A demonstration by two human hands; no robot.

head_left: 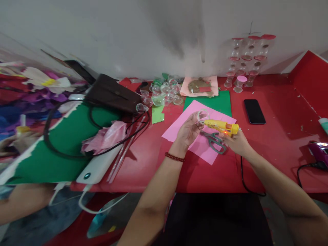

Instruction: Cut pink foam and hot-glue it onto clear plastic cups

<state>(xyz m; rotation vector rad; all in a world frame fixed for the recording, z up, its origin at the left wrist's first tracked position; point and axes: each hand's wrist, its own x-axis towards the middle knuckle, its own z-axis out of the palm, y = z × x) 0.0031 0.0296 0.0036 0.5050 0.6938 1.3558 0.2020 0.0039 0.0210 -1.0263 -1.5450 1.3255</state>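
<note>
Between the fingers of my left hand (pixel 188 131) is a small clear plastic cup (pixel 203 115), its round rim facing up. My right hand (pixel 238 141) is wrapped round a yellow hot glue gun (pixel 220 126) with a small lit orange light. The gun's nozzle points left and meets the cup's edge; whether it touches I cannot tell. Below both hands, grey-handled scissors (pixel 216 142) lie on a pink paper sheet (pixel 176 126), their blades partly hidden by my left hand. A green sheet (pixel 225 102) lies under the pink one.
Loose clear cups (pixel 166 92) are heaped near the wall. Stacked cup pieces with red discs (pixel 241 58) stand at back right. A phone (pixel 254 111) lies to the right. On the left are a brown bag (pixel 115 94), a white power bank (pixel 99 167) and a co-worker's hand (pixel 23 143).
</note>
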